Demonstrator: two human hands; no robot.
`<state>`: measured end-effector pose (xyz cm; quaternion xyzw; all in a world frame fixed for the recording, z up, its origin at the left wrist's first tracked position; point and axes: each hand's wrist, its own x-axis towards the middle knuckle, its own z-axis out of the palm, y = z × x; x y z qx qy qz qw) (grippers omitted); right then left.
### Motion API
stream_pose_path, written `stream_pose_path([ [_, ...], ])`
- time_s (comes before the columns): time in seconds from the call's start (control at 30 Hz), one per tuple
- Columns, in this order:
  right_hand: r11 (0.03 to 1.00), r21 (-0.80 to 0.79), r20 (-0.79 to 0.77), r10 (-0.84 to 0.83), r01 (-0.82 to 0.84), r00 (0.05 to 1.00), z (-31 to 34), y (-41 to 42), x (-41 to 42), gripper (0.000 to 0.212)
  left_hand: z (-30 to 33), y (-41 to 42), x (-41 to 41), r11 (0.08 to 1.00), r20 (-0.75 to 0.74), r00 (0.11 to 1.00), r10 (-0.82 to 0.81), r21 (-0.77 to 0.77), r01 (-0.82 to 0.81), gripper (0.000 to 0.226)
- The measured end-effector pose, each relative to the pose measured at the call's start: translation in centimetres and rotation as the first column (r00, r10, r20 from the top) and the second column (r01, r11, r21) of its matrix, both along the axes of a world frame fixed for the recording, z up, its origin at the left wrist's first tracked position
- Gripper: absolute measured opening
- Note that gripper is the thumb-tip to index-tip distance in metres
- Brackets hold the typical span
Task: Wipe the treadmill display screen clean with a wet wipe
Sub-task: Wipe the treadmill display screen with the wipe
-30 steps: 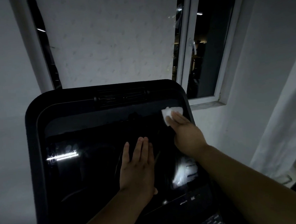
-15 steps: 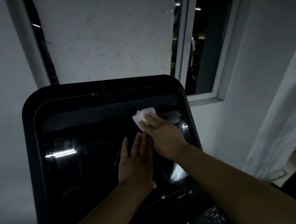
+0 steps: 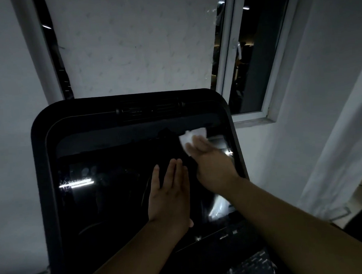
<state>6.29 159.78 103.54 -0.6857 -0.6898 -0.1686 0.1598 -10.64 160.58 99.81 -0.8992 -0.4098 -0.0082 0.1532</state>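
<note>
The treadmill's glossy black display screen (image 3: 107, 196) fills the lower middle of the view, inside a rounded black console frame. A white wet wipe (image 3: 189, 137) lies pressed against the screen's upper right area under the fingers of my right hand (image 3: 213, 164). My left hand (image 3: 169, 199) rests flat on the glass near the middle, fingers together and pointing up, holding nothing. A bright streak of reflected light shows on the screen's left side.
A white patterned blind (image 3: 136, 42) hangs behind the console. A window with a white frame (image 3: 225, 49) and dark glass stands at the upper right. White walls flank both sides. A light-coloured post (image 3: 333, 148) leans at the right.
My right hand slid the wipe left across the top of the screen, then back toward the right. My left hand has stayed flat on the glass.
</note>
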Motion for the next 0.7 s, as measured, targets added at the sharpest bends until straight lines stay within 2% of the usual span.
stream_pose_path([
  [0.1,0.997,0.042,0.008,0.057,-0.058,0.998,-0.2,-0.5,1.1,0.068,0.0,0.0,-0.1,1.0,0.011,1.0,-0.005,0.005,0.004,0.139],
  [0.23,0.988,-0.008,-0.068,-0.154,0.154,0.986,0.8,-1.8,5.1,0.063,-0.1,0.1,-0.1,1.0,0.013,1.0,0.005,-0.003,-0.005,0.142],
  [0.33,0.983,-0.045,-0.036,-0.177,0.175,0.984,-0.4,-3.2,6.2,0.06,-0.2,0.0,-0.1,1.0,0.016,1.0,0.003,0.008,-0.003,0.142],
  [0.53,0.996,-0.058,0.095,-0.057,0.063,0.994,-8.4,-9.5,6.5,0.101,-0.2,-0.1,-0.1,1.0,0.002,1.0,0.006,0.016,-0.006,0.142],
  [0.63,0.984,-0.177,0.078,0.003,0.01,0.997,-11.8,-12.7,6.4,0.106,-0.3,-0.1,-0.1,1.0,-0.004,1.0,0.009,0.028,-0.008,0.142],
  [0.7,0.981,-0.194,0.09,0.009,0.009,0.996,-11.9,-13.1,6.6,0.102,-0.3,-0.2,0.0,0.999,-0.003,1.0,0.014,0.034,-0.014,0.142],
])
